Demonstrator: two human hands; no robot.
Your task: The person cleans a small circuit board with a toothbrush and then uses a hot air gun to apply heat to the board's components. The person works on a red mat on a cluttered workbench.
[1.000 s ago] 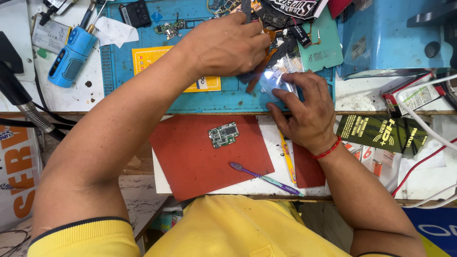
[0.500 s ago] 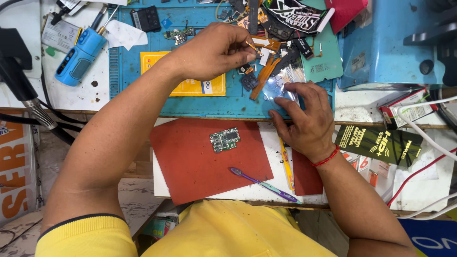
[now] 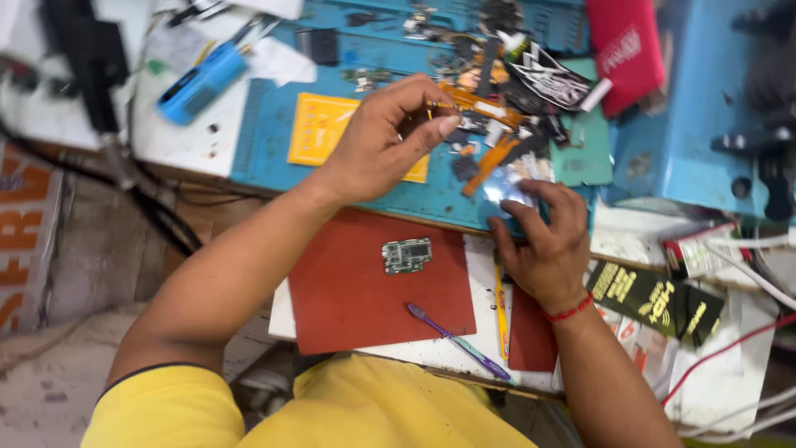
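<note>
Our right hand [image 3: 547, 249] lies nearest us, palm down with the fingers spread loosely, their tips pressing on a small shiny flat piece [image 3: 504, 187] at the near edge of the blue work mat [image 3: 265, 141]; it pins the piece rather than closing around it. A red thread band [image 3: 569, 312] circles that wrist. Just beside the heel of this hand, toward us, a yellow tool [image 3: 502, 311] lies along the edge of a red pad [image 3: 365, 290], and further toward our left arm on the same pad sits a small green circuit board [image 3: 407, 255], with a purple brush [image 3: 460, 342] lying nearer our body. Beyond the right hand, our left hand [image 3: 385, 141] hovers over the mat with thumb and forefinger pinched on the end of an orange flex ribbon [image 3: 477, 101]; the other fingers curl under. Under its palm lies a yellow card [image 3: 319, 129]. An orange strip [image 3: 489, 155] rests between the two hands, amid small dark parts we cannot make out. Farther off, past the left hand, lies a blue handheld tool [image 3: 201, 83], and far beyond the right hand, a red case [image 3: 626, 46].
</note>
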